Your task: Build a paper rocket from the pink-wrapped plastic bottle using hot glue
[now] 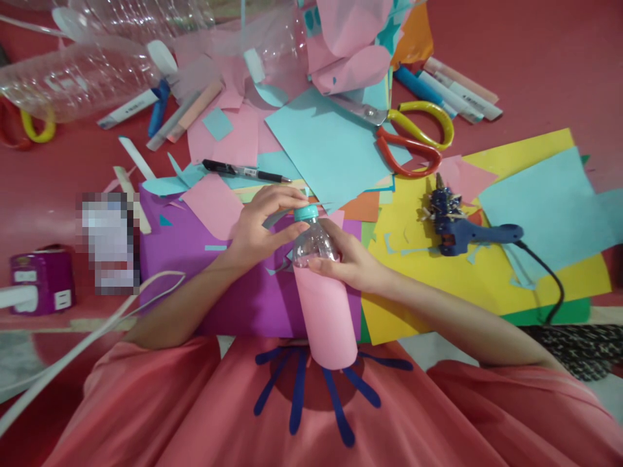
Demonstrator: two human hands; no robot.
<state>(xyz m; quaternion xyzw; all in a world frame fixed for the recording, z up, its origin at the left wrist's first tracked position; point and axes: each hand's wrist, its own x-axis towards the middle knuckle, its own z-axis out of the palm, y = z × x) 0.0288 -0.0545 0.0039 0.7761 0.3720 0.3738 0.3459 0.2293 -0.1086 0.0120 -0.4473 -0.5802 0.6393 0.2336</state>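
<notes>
A clear plastic bottle (327, 311) wrapped in pink paper tilts toward me, its base close to my shirt. My right hand (353, 259) is closed around the bottle's bare shoulder, thumb in front and fingers behind. At the top, the thumb and fingers of my left hand (265, 224) curl around the teal cap (306, 212), which sits on the bottle's neck. A small pale point shows just above the cap; I cannot make out what it is. Beneath my hands lies a purple sheet (180, 259) with paper scraps on it.
A blue glue gun (467, 235) with a black cord rests on a yellow sheet (413, 311) to the right. Scissors (409, 133) and a black pen (246, 172) lie ahead, among blue and pink paper. Clear bottles (82, 74), markers (452, 91) and a purple power adapter (43, 279) surround them.
</notes>
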